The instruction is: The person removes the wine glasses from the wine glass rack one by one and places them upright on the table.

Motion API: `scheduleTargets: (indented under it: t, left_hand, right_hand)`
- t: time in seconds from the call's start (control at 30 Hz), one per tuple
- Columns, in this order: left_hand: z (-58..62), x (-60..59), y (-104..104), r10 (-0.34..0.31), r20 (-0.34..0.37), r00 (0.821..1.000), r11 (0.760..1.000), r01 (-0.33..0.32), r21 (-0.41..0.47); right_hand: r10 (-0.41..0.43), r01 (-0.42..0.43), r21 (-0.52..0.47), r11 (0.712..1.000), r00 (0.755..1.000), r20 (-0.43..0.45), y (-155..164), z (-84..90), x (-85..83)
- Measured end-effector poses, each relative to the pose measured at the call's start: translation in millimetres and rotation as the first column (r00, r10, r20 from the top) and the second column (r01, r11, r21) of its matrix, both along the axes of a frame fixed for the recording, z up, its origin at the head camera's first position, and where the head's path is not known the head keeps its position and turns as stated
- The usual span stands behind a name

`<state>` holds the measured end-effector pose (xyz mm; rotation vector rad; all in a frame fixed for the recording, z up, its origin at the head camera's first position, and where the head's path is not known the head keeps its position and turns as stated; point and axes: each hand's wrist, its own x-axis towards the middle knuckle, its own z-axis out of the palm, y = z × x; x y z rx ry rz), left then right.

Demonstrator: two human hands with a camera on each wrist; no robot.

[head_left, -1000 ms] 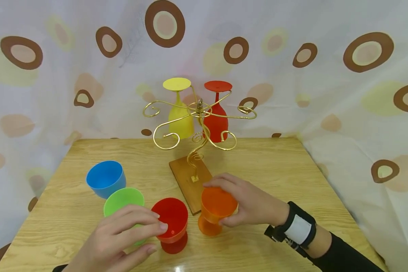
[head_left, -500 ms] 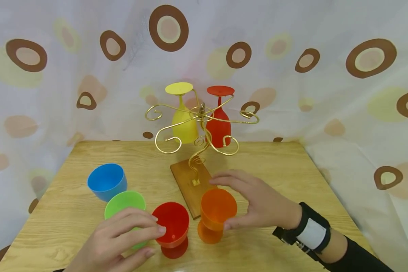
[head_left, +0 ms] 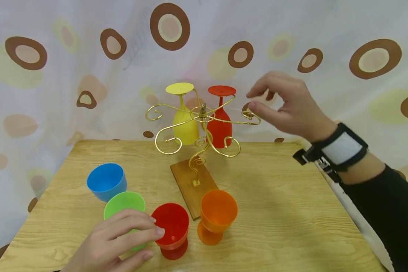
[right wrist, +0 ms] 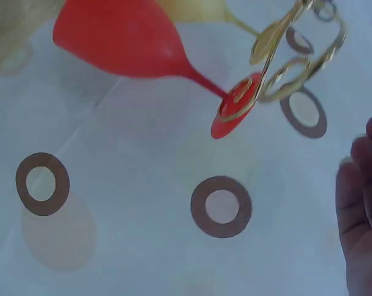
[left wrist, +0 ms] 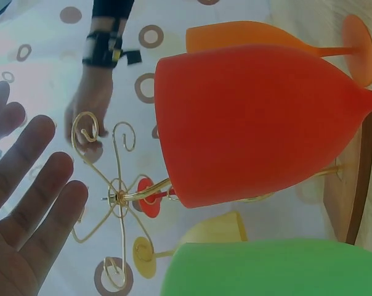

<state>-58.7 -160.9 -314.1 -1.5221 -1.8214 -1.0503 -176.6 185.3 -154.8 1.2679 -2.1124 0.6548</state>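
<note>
My left hand (head_left: 117,241) hovers over a green goblet (head_left: 124,202) and beside a red goblet (head_left: 170,221). Its fingers are loosely bent, and in the left wrist view they are apart from the red bowl (left wrist: 247,123). My right hand (head_left: 289,104) is raised near the right arm of a gold wire goblet rack (head_left: 203,115), holding nothing. Two goblets, one yellow (head_left: 183,126) and one red (head_left: 220,130), hang upside down from the rack's back arms. To the right of the standing red goblet stands an orange goblet (head_left: 219,209), untouched.
A blue goblet (head_left: 107,183) stands at the left, behind the green one. The rack rises from a wooden base (head_left: 190,185) on the wood-grain table (head_left: 275,196). A patterned curtain (head_left: 204,34) hangs behind and along both sides.
My right hand has let go of the orange goblet and risen to the right side of the rack. The left hand has stayed almost in place.
</note>
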Motion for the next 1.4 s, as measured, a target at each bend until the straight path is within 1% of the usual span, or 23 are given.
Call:
scheduleTargets:
  t: [0.03,0.07,0.1,0.13,0.2,0.27,0.3,0.37,0.4,0.43,0.47,0.5,0.53,0.57,0.63,0.8,0.87,1.07,1.23,1.3,1.33,1.4]
  left_hand:
    - [0.3,0.5,0,0.005,0.006,1.000,1.000,-0.005,-0.005]
    - [0.7,1.3,-1,0.012,0.016,1.000,1.000,-0.011,-0.011]
    - [0.8,1.9,-1,0.020,0.024,1.000,1.000,-0.019,-0.017]
    - [1.0,2.4,-1,0.027,0.029,0.999,0.999,-0.026,-0.022]
    - [1.4,2.7,-1,0.031,0.030,0.999,0.999,-0.030,-0.025]
    - [1.7,3.3,-1,0.029,0.029,0.999,0.999,-0.029,-0.026]
    - [1.8,3.2,-1,0.024,0.022,0.999,0.999,-0.024,-0.023]
    - [2.0,3.3,-1,0.017,0.014,1.000,1.000,-0.017,-0.021]
    - [2.1,3.3,-1,0.015,0.011,1.000,1.000,-0.015,-0.022]
    - [1.9,3.3,-2,0.016,0.012,1.000,1.000,-0.016,-0.026]
    - [1.7,3.2,-2,0.017,0.012,1.000,0.999,-0.017,-0.028]
    - [1.5,3.2,-3,0.018,0.011,1.000,0.999,-0.018,-0.029]
    - [1.2,3.4,-3,0.020,0.012,1.000,0.999,-0.020,-0.031]
    - [0.8,3.5,-3,0.020,0.011,1.000,0.999,-0.019,-0.031]
    - [-0.2,4.0,-2,0.016,0.011,1.000,0.999,-0.015,-0.028]
    - [-0.6,4.3,-2,0.000,0.009,1.000,1.000,0.000,-0.022]
    - [0.5,4.6,-2,0.002,0.015,1.000,1.000,-0.002,-0.023]
    - [3.9,3.8,0,0.005,0.006,1.000,1.000,-0.005,0.000]
    - [3.7,3.5,0,-0.001,0.014,1.000,1.000,0.001,-0.013]
    - [3.1,2.6,-1,-0.006,0.010,1.000,1.000,0.006,-0.017]
    - [3.1,2.4,-1,-0.005,0.006,1.000,1.000,0.005,-0.017]
    - [2.5,1.9,-1,-0.002,0.005,1.000,1.000,0.002,-0.015]
  right_hand:
    - [-0.029,0.028,0.019,0.999,0.998,0.063,1,5.2,-10.1]
    - [-0.071,0.065,0.050,0.997,0.989,0.132,4,7.9,-24.6]
    - [-0.108,0.095,0.075,0.993,0.972,0.207,6,9.2,-39.6]
    - [-0.152,0.128,0.103,0.986,0.946,0.286,8,10.0,-53.6]
    - [-0.236,0.174,0.181,0.968,0.875,0.422,9,10.3,-79.3]
    - [-0.313,0.180,0.296,0.938,0.804,0.505,7,10.2,-101.4]
    - [-0.352,0.174,0.354,0.919,0.765,0.540,3,11.7,-106.5]
    - [-0.430,0.143,0.472,0.870,0.688,0.584,-5,14.8,-114.8]
    - [-0.471,0.124,0.530,0.839,0.653,0.593,-10,16.1,-118.8]
    - [-0.508,0.105,0.577,0.810,0.619,0.599,-14,17.1,-122.9]
    - [-0.539,0.084,0.620,0.780,0.592,0.599,-19,17.9,-126.7]
    - [-0.564,0.068,0.650,0.757,0.570,0.598,-23,18.3,-130.3]
    - [-0.579,0.055,0.669,0.742,0.556,0.596,-26,18.6,-133.7]
    - [-0.589,0.047,0.680,0.732,0.546,0.596,-29,18.6,-136.5]
    - [-0.599,0.037,0.685,0.728,0.522,0.607,-34,17.8,-140.7]
    - [-0.602,0.038,0.677,0.735,0.494,0.627,-35,15.3,-145.3]
    - [-0.598,0.045,0.670,0.741,0.497,0.628,-31,14.2,-146.3]
    - [-0.577,0.051,0.647,0.761,0.509,0.638,-18,11.3,-148.1]
    - [-0.583,0.063,0.650,0.757,0.513,0.630,-10,11.4,-141.4]
    - [-0.591,0.066,0.661,0.747,0.521,0.616,-10,12.9,-136.2]
    - [-0.594,0.070,0.668,0.741,0.533,0.603,-11,13.8,-133.4]
    - [-0.600,0.088,0.688,0.720,0.577,0.554,-15,15.7,-127.7]
